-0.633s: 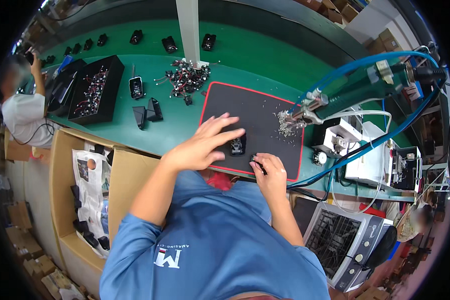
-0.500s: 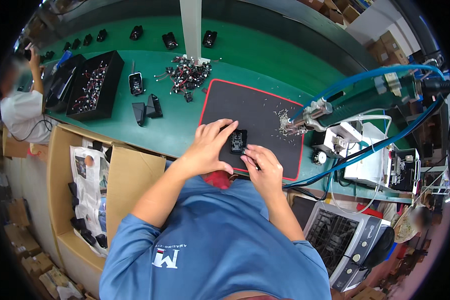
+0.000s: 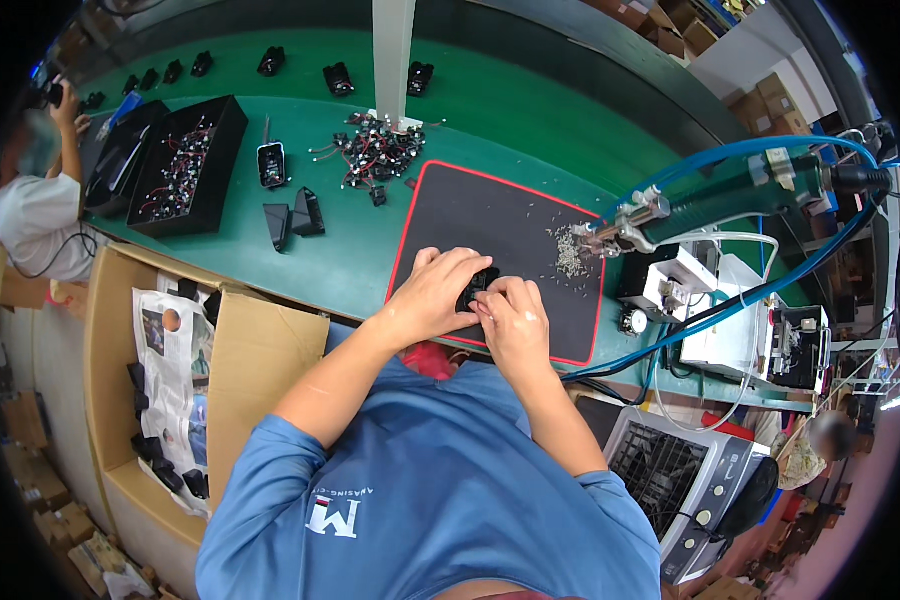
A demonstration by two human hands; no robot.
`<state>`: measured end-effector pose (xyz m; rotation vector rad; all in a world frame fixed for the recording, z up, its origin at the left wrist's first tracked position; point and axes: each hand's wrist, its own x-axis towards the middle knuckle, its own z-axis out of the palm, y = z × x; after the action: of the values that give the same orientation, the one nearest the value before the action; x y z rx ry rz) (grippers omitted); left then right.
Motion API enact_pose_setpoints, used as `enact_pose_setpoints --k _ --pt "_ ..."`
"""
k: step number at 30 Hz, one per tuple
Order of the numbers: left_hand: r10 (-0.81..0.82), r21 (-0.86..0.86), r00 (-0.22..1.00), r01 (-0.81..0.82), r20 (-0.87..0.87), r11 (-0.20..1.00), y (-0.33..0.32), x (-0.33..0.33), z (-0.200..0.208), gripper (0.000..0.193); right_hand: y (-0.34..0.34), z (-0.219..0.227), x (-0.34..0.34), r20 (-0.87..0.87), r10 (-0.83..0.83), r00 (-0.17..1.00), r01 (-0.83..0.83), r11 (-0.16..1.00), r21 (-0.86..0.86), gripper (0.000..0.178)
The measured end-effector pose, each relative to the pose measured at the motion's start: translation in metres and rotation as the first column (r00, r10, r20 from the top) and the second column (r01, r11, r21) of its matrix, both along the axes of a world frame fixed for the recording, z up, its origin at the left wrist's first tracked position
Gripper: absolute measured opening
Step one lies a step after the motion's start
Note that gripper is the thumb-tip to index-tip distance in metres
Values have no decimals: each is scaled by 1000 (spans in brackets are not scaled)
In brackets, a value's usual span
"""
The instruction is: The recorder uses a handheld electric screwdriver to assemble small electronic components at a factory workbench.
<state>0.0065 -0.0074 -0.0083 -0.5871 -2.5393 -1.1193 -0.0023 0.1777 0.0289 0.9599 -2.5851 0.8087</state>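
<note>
A small black plastic housing (image 3: 483,281) lies on the red-edged black mat (image 3: 510,200), partly covered by my fingers. My left hand (image 3: 434,292) is closed on its left side, thumb at the near edge and fingers at the far edge. With fingertips pinched together, my right hand (image 3: 515,318) presses at the housing's near right part. Whatever may sit between those fingertips is hidden. To the right on the mat is a scatter of small pale screws (image 3: 570,252), under the tip of a green power screwdriver (image 3: 690,215) with a blue air hose.
Wired parts are heaped (image 3: 382,150) beside a post (image 3: 394,60); more fill a black bin (image 3: 190,165). Black covers (image 3: 295,215) lie left of the mat. A cardboard box (image 3: 265,390) stands near left, a white machine (image 3: 725,330) right. Another person (image 3: 40,215) works far left.
My left hand has closed in on the housing from the left. My right hand has shifted slightly left, its fingertips now meeting over the housing's near part.
</note>
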Motion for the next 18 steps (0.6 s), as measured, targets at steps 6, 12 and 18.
enact_pose_setpoints --k 6,12,18 --pt "-66 24 998 66 9 998 1 -5 3 88 13 10 -9 196 12 980 -27 997 76 28" --pt "-57 90 998 56 9 994 -4 -3 10 79 39 104 -25 -4 -108 994 99 926 -364 48" --pt "-11 73 1000 10 13 997 -4 -3 8 52 19 174 -112 12 -105 994 77 636 -768 53"
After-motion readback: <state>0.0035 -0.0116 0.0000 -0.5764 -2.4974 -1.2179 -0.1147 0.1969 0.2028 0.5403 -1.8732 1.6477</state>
